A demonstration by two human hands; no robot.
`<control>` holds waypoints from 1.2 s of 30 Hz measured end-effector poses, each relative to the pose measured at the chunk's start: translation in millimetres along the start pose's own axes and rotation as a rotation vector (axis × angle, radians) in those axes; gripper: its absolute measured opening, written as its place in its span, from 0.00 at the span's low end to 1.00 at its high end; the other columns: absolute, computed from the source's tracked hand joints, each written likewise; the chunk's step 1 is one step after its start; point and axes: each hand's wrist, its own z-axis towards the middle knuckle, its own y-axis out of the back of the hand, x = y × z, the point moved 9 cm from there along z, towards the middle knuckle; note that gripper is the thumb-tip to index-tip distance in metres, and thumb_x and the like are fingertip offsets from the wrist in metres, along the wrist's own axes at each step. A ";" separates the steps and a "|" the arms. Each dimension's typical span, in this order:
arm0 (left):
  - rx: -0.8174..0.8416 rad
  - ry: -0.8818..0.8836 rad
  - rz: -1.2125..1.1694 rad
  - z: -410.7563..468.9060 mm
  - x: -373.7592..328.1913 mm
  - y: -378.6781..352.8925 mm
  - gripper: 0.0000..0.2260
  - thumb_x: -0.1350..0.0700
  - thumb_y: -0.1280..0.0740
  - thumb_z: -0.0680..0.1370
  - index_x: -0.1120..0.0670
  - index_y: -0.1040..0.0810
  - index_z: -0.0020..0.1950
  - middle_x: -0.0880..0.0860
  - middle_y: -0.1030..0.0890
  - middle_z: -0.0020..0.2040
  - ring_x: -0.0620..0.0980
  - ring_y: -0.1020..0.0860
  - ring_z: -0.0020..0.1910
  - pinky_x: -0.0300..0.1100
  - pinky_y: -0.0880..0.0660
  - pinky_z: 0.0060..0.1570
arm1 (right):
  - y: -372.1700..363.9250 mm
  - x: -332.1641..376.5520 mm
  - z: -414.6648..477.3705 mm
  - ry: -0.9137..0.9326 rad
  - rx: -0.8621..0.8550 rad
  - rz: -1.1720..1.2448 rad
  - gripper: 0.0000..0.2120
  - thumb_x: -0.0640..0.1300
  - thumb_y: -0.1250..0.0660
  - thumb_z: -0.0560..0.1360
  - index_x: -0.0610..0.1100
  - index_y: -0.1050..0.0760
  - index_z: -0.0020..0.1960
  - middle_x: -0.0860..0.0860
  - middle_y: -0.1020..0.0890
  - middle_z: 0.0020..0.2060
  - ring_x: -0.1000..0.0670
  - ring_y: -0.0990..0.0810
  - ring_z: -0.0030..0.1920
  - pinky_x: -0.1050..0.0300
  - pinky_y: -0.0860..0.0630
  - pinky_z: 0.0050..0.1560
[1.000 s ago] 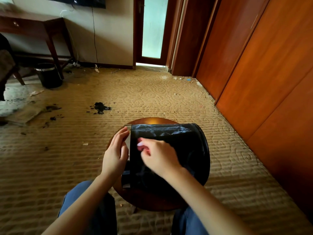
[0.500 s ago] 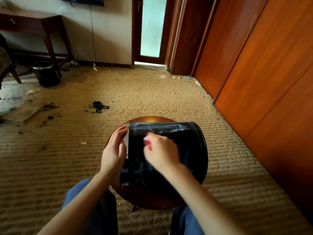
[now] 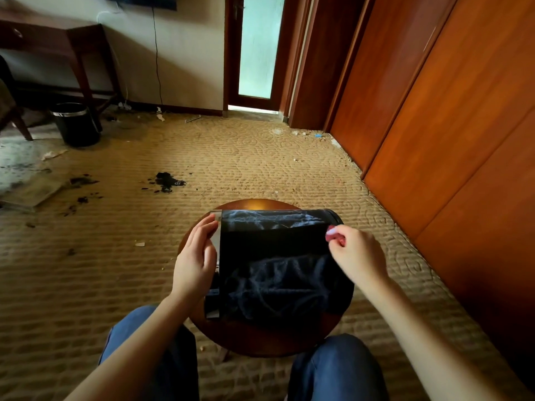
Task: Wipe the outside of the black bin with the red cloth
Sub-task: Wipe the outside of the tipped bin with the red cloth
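Left hand [image 3: 194, 264] resting against silver rim [image 3: 215, 241] of black bin [image 3: 275, 250], fingers nearly straight, gripping nothing. Bin lying on its side across round wooden bench [image 3: 254, 204], mouth facing left. Red cloth [image 3: 333, 235] being pinched, bunched, by right hand [image 3: 357, 256] at bin's right end. Bin likely light, rigid, rolling easily; bracing at rim seeming safest.
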 end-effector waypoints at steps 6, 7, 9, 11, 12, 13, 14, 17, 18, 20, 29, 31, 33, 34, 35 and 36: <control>0.002 -0.013 0.005 0.4 -0.3 0.7 0.24 0.53 0.48 0.74 0.56 0.27 0.67 0.48 0.29 0.70 0.42 0.32 0.69 0.41 0.34 0.66 | -42.5 120.0 -35.5 0.264 0.094 0.036 0.13 0.44 0.39 0.75 0.50 0.23 0.57 0.49 0.17 0.52 0.44 0.19 0.52 0.58 0.26 0.46; 0.007 -0.017 0.008 0.6 0.0 0.5 0.24 0.53 0.48 0.74 0.56 0.27 0.67 0.49 0.29 0.70 0.43 0.31 0.69 0.41 0.33 0.66 | -50.5 143.2 -44.7 0.325 0.125 0.063 0.11 0.44 0.39 0.75 0.48 0.22 0.55 0.48 0.18 0.51 0.43 0.20 0.52 0.56 0.25 0.47; 0.021 -0.006 0.022 0.7 3.1 0.1 0.23 0.53 0.48 0.74 0.55 0.28 0.67 0.49 0.29 0.71 0.44 0.31 0.69 0.43 0.33 0.67 | -61.1 176.0 -59.1 0.426 0.173 0.090 0.09 0.43 0.40 0.75 0.46 0.23 0.51 0.47 0.18 0.51 0.41 0.20 0.51 0.54 0.25 0.47; 0.024 0.002 0.029 0.4 4.1 0.3 0.23 0.53 0.48 0.75 0.54 0.28 0.67 0.49 0.29 0.71 0.44 0.31 0.69 0.44 0.32 0.67 | -63.1 179.4 -58.8 0.436 0.198 0.098 0.10 0.44 0.40 0.75 0.47 0.23 0.53 0.47 0.18 0.51 0.40 0.21 0.52 0.53 0.26 0.48; 0.024 -0.005 0.029 0.3 3.1 0.4 0.23 0.52 0.48 0.74 0.54 0.28 0.67 0.48 0.29 0.71 0.44 0.31 0.69 0.43 0.33 0.67 | -61.3 170.1 -53.5 0.415 0.202 0.110 0.11 0.44 0.40 0.75 0.49 0.22 0.54 0.48 0.18 0.52 0.41 0.21 0.53 0.54 0.25 0.49; 0.024 -0.010 0.027 0.0 2.2 0.3 0.24 0.52 0.48 0.74 0.54 0.28 0.67 0.48 0.29 0.71 0.43 0.31 0.69 0.43 0.33 0.66 | -58.7 155.3 -46.2 0.383 0.204 0.113 0.13 0.44 0.39 0.74 0.52 0.22 0.56 0.49 0.18 0.52 0.42 0.20 0.53 0.54 0.25 0.51; 0.022 -0.007 0.023 0.0 2.1 0.4 0.23 0.53 0.48 0.74 0.54 0.28 0.67 0.48 0.29 0.70 0.43 0.31 0.69 0.42 0.32 0.66 | -53.8 136.5 -37.4 0.347 0.199 0.106 0.14 0.45 0.39 0.74 0.54 0.22 0.57 0.51 0.17 0.53 0.43 0.20 0.54 0.54 0.24 0.52; 0.018 0.023 0.009 0.3 3.0 0.1 0.21 0.55 0.47 0.75 0.52 0.29 0.68 0.46 0.29 0.70 0.42 0.31 0.69 0.41 0.32 0.65 | -28.1 60.7 -8.3 0.177 0.137 0.034 0.13 0.45 0.37 0.73 0.56 0.20 0.54 0.53 0.16 0.50 0.45 0.19 0.52 0.55 0.22 0.51; 0.018 0.025 0.005 0.4 2.8 0.0 0.21 0.56 0.47 0.75 0.52 0.28 0.68 0.46 0.29 0.71 0.42 0.32 0.69 0.41 0.32 0.65 | -16.9 35.4 -0.5 0.109 0.111 0.017 0.12 0.45 0.37 0.73 0.56 0.20 0.52 0.53 0.16 0.50 0.46 0.19 0.51 0.55 0.23 0.50; 0.016 0.021 -0.006 -0.4 1.6 -0.4 0.22 0.55 0.47 0.75 0.53 0.28 0.68 0.47 0.29 0.71 0.41 0.32 0.69 0.41 0.33 0.66 | -0.5 0.2 7.1 -0.001 0.081 0.034 0.10 0.44 0.36 0.73 0.55 0.19 0.49 0.54 0.16 0.50 0.46 0.19 0.50 0.55 0.23 0.49; 0.012 0.007 -0.014 -1.5 2.8 -0.4 0.24 0.52 0.49 0.74 0.53 0.28 0.68 0.46 0.29 0.71 0.41 0.32 0.69 0.42 0.33 0.66 | -52.0 148.6 -41.3 0.313 0.194 0.042 0.13 0.44 0.39 0.75 0.49 0.22 0.58 0.46 0.18 0.51 0.42 0.20 0.52 0.56 0.25 0.47; 0.017 0.013 0.000 -2.1 4.1 -0.8 0.24 0.52 0.49 0.74 0.53 0.29 0.68 0.46 0.30 0.71 0.42 0.32 0.69 0.42 0.33 0.66 | -60.7 177.5 -52.6 0.398 0.218 0.046 0.12 0.44 0.40 0.77 0.46 0.22 0.57 0.45 0.18 0.51 0.41 0.20 0.52 0.54 0.26 0.47; 0.018 0.010 0.006 -1.8 3.8 0.5 0.24 0.52 0.48 0.73 0.53 0.29 0.68 0.46 0.30 0.71 0.42 0.31 0.69 0.41 0.33 0.66 | -61.3 179.2 -49.7 0.420 0.223 0.034 0.12 0.44 0.40 0.77 0.47 0.22 0.57 0.45 0.18 0.52 0.41 0.20 0.53 0.53 0.26 0.48; 0.023 0.001 0.005 -1.8 2.9 0.8 0.24 0.52 0.48 0.73 0.53 0.28 0.68 0.46 0.29 0.71 0.42 0.31 0.69 0.41 0.33 0.66 | -59.1 169.6 -44.3 0.409 0.226 0.039 0.13 0.44 0.40 0.76 0.50 0.22 0.58 0.46 0.18 0.53 0.41 0.20 0.53 0.53 0.25 0.50; 0.028 -0.005 0.003 -2.0 2.1 0.7 0.24 0.53 0.48 0.74 0.53 0.28 0.68 0.46 0.30 0.71 0.41 0.31 0.69 0.41 0.33 0.65 | -55.0 154.2 -37.5 0.382 0.224 0.040 0.14 0.45 0.39 0.75 0.52 0.22 0.59 0.48 0.18 0.54 0.42 0.21 0.54 0.54 0.25 0.52; 0.031 -0.004 0.002 -2.2 1.9 0.6 0.23 0.53 0.48 0.74 0.53 0.29 0.68 0.46 0.30 0.71 0.40 0.32 0.69 0.41 0.33 0.65 | -49.1 134.9 -30.0 0.345 0.217 0.034 0.15 0.45 0.39 0.75 0.54 0.22 0.59 0.49 0.18 0.55 0.43 0.21 0.55 0.54 0.25 0.53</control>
